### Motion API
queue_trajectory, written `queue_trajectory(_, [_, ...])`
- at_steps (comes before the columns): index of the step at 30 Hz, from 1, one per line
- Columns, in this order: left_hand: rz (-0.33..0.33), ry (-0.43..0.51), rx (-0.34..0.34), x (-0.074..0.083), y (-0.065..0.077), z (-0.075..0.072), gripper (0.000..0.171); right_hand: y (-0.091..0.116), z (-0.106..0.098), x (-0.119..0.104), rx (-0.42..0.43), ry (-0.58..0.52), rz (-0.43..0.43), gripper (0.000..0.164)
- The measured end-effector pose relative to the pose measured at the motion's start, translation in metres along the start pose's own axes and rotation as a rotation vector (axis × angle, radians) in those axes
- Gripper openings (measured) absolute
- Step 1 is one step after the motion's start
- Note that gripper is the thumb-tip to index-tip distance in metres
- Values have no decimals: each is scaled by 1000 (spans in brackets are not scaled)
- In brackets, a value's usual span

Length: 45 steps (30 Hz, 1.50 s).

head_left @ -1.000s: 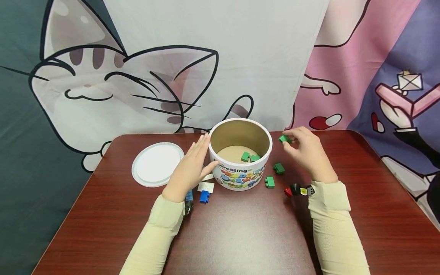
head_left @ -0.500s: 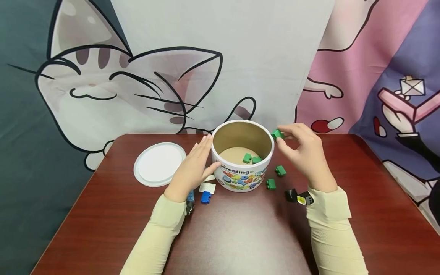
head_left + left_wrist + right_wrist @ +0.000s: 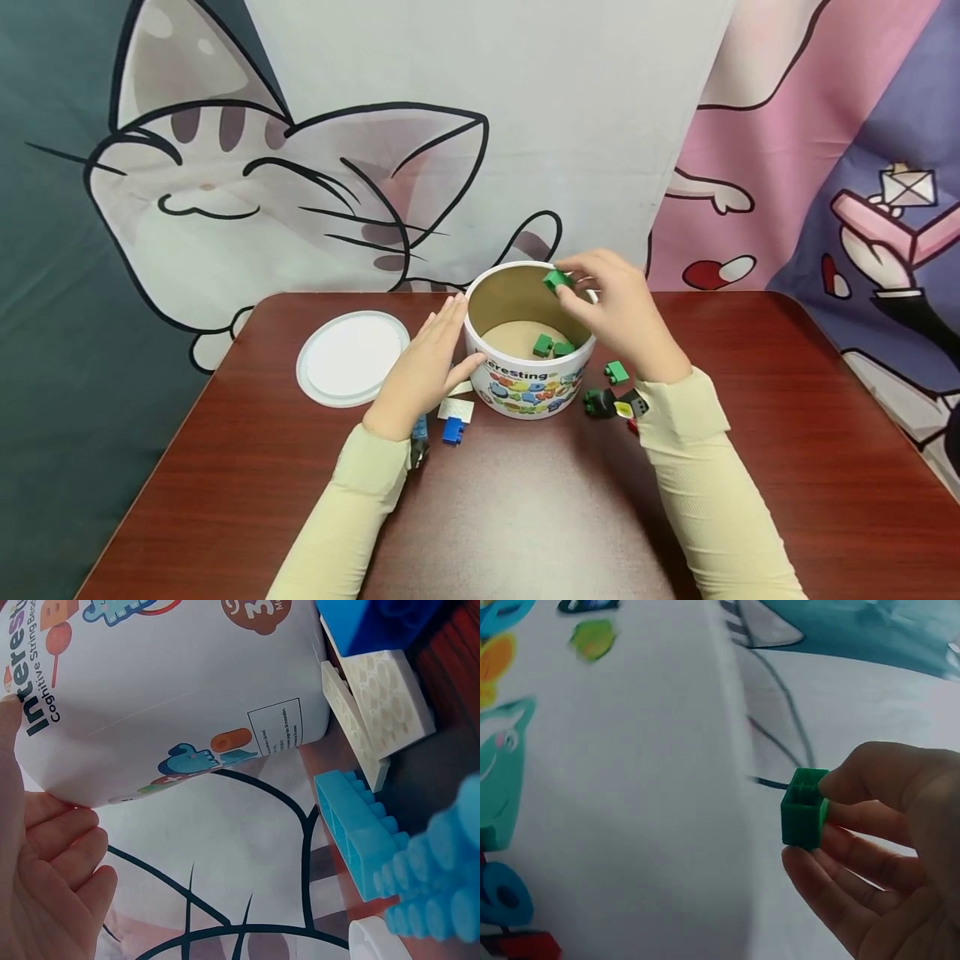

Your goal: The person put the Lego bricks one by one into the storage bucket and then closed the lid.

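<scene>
- One green brick is up off the worktop, over the mouth of the bucket, near the far right of the rim.
- Its hollow underside faces upward and toward the camera in the right wrist view; fingertips cover part of it, so I cannot tell for certain which way the long axis runs.
- Thumb and fingers of the right hand pinch this brick from its right side, so that grip is closed on it.
- The white bucket stands upright, lettered and printed with coloured shapes.
- Two more green bricks lie inside on its pale bottom, close together, toward the right.
- The left hand lies along the bucket's left wall, touching it, fingers straight and thumb spread; that grip holds nothing.
- Left of the left hand, a round white lid lies flat.
- By the bucket's lower left are two white studded plates, with a dark blue brick beside them and light blue bricks near the left wrist.
- Right of the bucket sits a loose green brick; nearer the right sleeve, a red piece is mostly hidden.
- Behind everything hangs a cloth printed with a cartoon cat.
</scene>
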<state>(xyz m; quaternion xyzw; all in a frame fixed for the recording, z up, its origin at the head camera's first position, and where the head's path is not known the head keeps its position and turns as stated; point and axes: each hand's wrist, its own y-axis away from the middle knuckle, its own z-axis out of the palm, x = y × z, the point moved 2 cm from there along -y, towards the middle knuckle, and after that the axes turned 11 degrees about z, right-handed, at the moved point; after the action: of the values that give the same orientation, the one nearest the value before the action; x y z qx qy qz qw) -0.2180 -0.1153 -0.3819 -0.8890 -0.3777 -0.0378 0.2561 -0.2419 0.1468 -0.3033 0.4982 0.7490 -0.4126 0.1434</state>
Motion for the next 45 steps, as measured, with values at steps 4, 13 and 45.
queue_trajectory(4, [-1,0,0,0,1,0,80,-14,12,2,-104,7,51,23])
queue_trajectory(13, [4,4,-4,2,0,0,81,-37,30,3,-305,118,262,25])
queue_trajectory(45, [20,-7,28,1,1,0,80,1,-4,13,17,10,243,22])
